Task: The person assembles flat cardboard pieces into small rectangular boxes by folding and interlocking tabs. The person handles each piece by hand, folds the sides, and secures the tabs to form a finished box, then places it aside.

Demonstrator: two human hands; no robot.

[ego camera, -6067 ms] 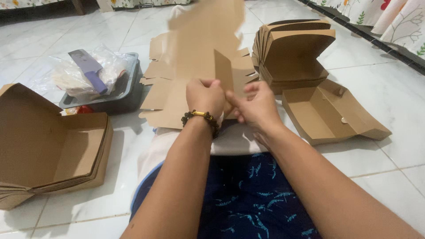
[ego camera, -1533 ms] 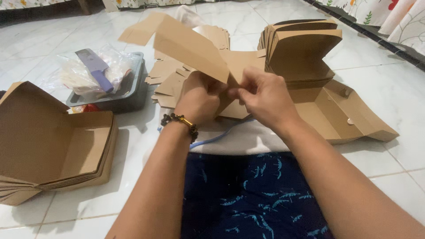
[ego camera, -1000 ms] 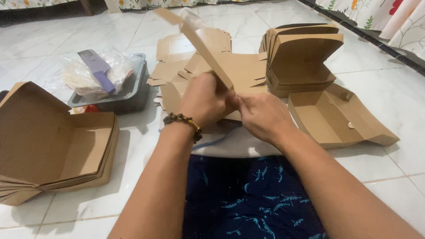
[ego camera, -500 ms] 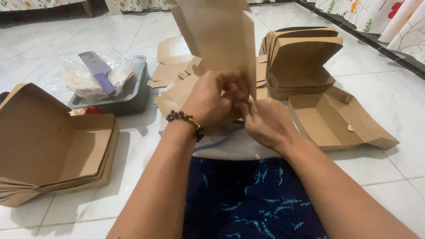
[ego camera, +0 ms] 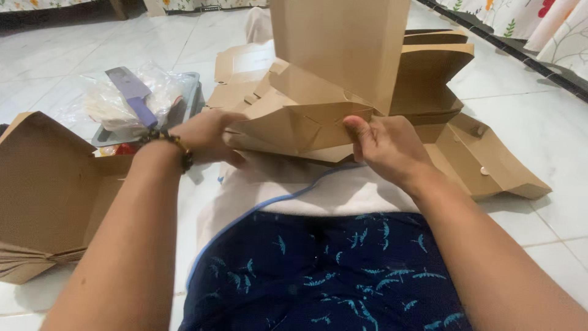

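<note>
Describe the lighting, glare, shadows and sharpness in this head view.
Head view: even, soft indoor light; pale glare patches on the glossy white tile floor. Soft shadows lie under the stack of folded boxes at left and the open box at right. The left hand, right hand and the cardboard box they hold are sharp; the forearms at the bottom edge look wide and stretched.

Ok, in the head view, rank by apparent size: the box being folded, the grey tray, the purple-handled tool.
1. Box being folded, though nearness to the camera inflates it.
2. Grey tray, partly hidden.
3. Purple-handled tool.
</note>
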